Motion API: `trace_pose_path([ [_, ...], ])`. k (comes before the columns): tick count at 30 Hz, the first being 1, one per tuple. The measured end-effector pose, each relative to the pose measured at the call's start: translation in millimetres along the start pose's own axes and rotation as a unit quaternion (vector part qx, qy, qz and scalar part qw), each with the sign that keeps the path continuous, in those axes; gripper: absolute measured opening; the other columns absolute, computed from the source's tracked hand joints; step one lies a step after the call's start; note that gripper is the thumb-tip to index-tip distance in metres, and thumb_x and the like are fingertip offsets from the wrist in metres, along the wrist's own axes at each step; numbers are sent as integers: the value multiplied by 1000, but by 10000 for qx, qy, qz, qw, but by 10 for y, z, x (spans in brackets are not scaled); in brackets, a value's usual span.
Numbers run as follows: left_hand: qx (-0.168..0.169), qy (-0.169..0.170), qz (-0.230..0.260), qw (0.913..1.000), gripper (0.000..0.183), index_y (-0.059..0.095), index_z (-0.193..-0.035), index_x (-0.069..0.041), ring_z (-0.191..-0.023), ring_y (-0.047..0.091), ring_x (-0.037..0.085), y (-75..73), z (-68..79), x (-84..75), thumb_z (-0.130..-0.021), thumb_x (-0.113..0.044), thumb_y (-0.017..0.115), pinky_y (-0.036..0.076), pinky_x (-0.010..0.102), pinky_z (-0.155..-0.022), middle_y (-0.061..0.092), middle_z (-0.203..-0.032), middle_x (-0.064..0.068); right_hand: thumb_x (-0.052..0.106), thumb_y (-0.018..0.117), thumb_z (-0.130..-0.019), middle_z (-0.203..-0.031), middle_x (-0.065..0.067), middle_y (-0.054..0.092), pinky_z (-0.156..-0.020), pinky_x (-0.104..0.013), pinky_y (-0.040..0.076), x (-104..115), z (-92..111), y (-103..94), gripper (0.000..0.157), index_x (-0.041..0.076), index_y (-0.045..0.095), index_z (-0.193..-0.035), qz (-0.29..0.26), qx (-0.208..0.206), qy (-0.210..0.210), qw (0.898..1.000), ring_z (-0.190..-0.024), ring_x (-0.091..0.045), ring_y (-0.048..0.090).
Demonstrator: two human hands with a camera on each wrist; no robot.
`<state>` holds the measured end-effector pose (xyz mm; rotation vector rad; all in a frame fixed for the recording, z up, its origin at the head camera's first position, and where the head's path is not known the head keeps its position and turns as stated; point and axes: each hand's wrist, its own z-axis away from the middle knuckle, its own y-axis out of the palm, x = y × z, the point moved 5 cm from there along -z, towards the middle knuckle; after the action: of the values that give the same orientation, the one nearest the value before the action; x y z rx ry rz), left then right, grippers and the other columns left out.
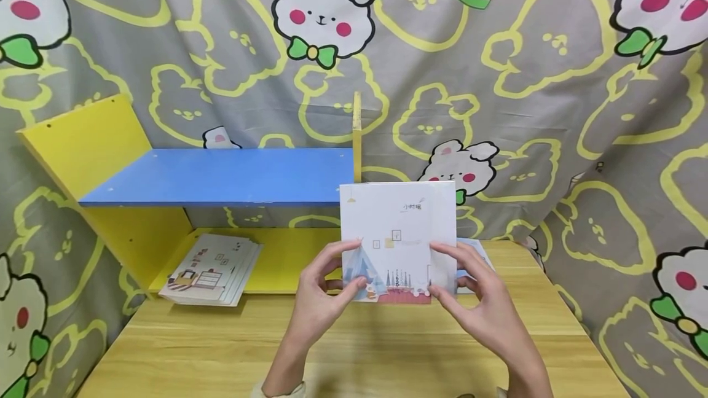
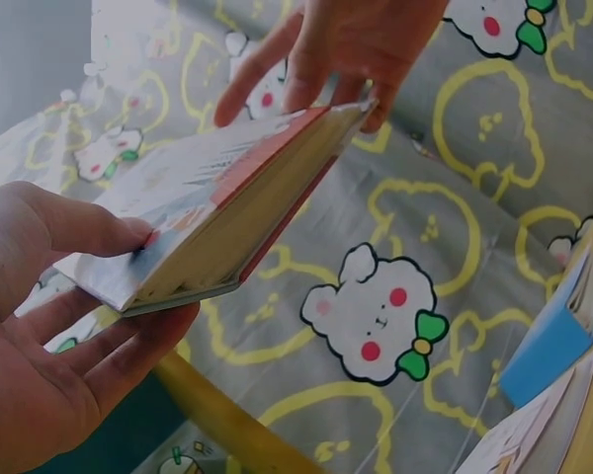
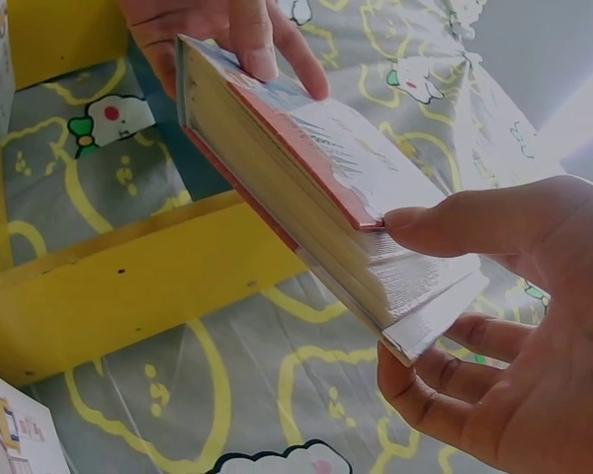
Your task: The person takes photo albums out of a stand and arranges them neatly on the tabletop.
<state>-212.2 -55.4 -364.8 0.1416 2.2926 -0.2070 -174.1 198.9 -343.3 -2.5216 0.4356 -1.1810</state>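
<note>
A thick white book is held upright above the table, its illustrated cover towards me. Small framed pictures, a blue tent shape and a red strip decorate that cover. My left hand pinches its left side, with the thumb on the cover and fingers behind. At the right side my right hand grips it the same way. In the right wrist view the book's thick page block shows, and the right thumb presses near the cover's free edge, where a white flap sticks out.
A stack of illustrated booklets lies at the left, on the lower yellow shelf board and partly over its front edge. Above is a blue shelf board between yellow side panels. A light-blue item lies behind the book on the wooden table.
</note>
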Motion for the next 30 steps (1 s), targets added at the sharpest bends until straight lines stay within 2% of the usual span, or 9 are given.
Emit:
trace_pose_path([
  [8,-5,-62,49,10000,54,62,-138,-12,-101,71,24,34,-6,-4,-89,5,76,64,39,-69,61,-136,8,-8,82,-82,-141,3,55,-81,-21,58,6,-4,-41,72,19,59,-144,38,23,13,10000,-103,-15,59],
  [20,67,-41,170,9998,53,63,-138,-12,-99,72,24,120,-42,-33,-89,4,76,64,38,-68,61,-136,7,-7,82,-82,-144,5,53,-84,-17,56,29,48,-147,72,22,59,-144,460,-90,38,9989,-107,-13,59],
  [30,-4,21,241,9997,53,63,-137,-12,-97,71,24,202,-42,-35,-89,3,77,64,38,-66,63,-134,8,-10,81,-82,-144,3,53,-83,-18,57,15,65,-227,73,19,58,-144,361,-48,20,9993,-104,-14,57],
])
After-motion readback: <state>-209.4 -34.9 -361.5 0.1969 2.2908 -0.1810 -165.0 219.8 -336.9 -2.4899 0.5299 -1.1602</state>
